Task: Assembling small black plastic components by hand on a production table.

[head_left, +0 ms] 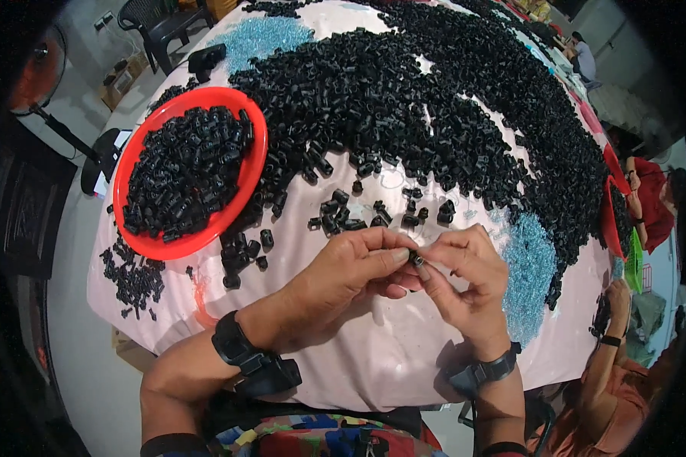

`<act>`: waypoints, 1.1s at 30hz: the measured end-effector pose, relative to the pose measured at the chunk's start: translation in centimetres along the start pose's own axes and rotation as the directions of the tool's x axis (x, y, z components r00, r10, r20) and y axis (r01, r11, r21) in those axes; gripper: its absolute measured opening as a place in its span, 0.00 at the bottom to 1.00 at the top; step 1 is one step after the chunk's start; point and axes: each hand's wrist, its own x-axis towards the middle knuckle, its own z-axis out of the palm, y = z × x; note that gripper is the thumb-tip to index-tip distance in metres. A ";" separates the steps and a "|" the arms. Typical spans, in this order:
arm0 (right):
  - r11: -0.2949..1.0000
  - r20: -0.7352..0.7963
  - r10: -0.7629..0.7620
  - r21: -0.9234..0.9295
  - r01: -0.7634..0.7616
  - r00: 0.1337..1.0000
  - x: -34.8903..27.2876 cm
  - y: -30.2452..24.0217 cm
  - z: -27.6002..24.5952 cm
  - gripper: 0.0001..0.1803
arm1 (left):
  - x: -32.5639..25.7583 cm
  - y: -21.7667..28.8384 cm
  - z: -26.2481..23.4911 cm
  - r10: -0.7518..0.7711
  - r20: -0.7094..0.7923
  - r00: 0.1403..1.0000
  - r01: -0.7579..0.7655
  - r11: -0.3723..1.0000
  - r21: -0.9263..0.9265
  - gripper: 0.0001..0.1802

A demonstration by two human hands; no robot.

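Note:
Over the near middle of the table my two hands meet at a small black plastic part point(416, 259). My left hand point(358, 263) pinches it between thumb and fingers from the left. From the right, my right hand point(469, 278) has thumb and fingertips closed at the same part; anything finer between the fingertips is too small to tell. A light round end shows on the part. Just beyond my hands lie several loose black plastic parts point(339, 212). A red basin point(257, 167) heaped with black parts stands to the left.
A wide heap of black parts point(381, 91) covers the table's far side. Shiny bluish small pieces form a pile point(527, 278) at right and another pile point(259, 42) far left. Smaller black pieces point(133, 278) lie below the basin. Other people point(617, 381) sit along the right edge.

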 end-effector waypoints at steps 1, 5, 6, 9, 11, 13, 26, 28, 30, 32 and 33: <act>1.000 -0.026 0.026 -0.001 -0.026 0.999 -0.1 -0.1 0.0 0.16 | -0.1 0.0 0.1 -0.006 -0.003 1.000 0.006 1.000 -0.006 0.15; 0.999 -0.056 0.050 0.007 -0.050 0.997 0.0 -0.1 0.2 0.15 | 0.2 -0.2 0.0 0.010 0.010 1.000 -0.010 1.000 0.012 0.14; 1.000 -0.036 0.020 0.001 -0.020 0.999 -0.1 0.2 0.2 0.14 | 0.3 -0.4 -0.1 0.009 0.015 1.000 -0.009 1.000 0.003 0.14; 0.999 -0.026 0.030 0.039 -0.029 0.999 -0.3 0.4 0.3 0.14 | 0.3 -0.5 -0.4 -0.009 -0.007 1.000 0.010 1.000 0.028 0.14; 0.995 -0.036 0.066 0.083 -0.063 0.997 -0.4 0.4 0.3 0.15 | 0.4 -0.7 -0.8 -0.009 0.024 1.000 0.009 1.000 -0.008 0.14; 0.985 -0.008 0.121 0.122 -0.119 0.993 -0.5 0.4 0.2 0.15 | 0.3 -0.6 -0.8 -0.003 0.056 0.998 0.006 0.999 -0.041 0.14; 0.999 0.018 0.040 0.014 -0.040 0.999 -0.2 0.2 -0.1 0.13 | 0.0 -0.4 -0.3 -0.037 -0.047 0.998 0.038 0.999 0.031 0.14; 0.976 -0.103 0.199 0.115 -0.187 0.975 -0.3 -0.2 0.3 0.13 | -0.1 -0.1 -0.2 -0.044 -0.058 0.997 0.046 0.999 0.026 0.14; 0.991 -0.074 0.116 0.075 -0.110 0.990 -0.4 0.2 -0.5 0.13 | -0.1 0.2 -0.1 -0.063 -0.045 0.997 0.062 0.998 -0.016 0.13; 0.999 -0.042 0.034 0.041 -0.032 0.999 -0.4 0.3 -0.5 0.13 | 0.0 0.1 -0.3 -0.068 -0.028 0.997 0.068 0.998 -0.015 0.13; 0.997 -0.025 0.050 0.058 -0.048 0.998 -0.4 0.3 -0.1 0.13 | -0.1 0.0 -0.3 -0.074 -0.012 0.997 0.074 0.997 -0.014 0.13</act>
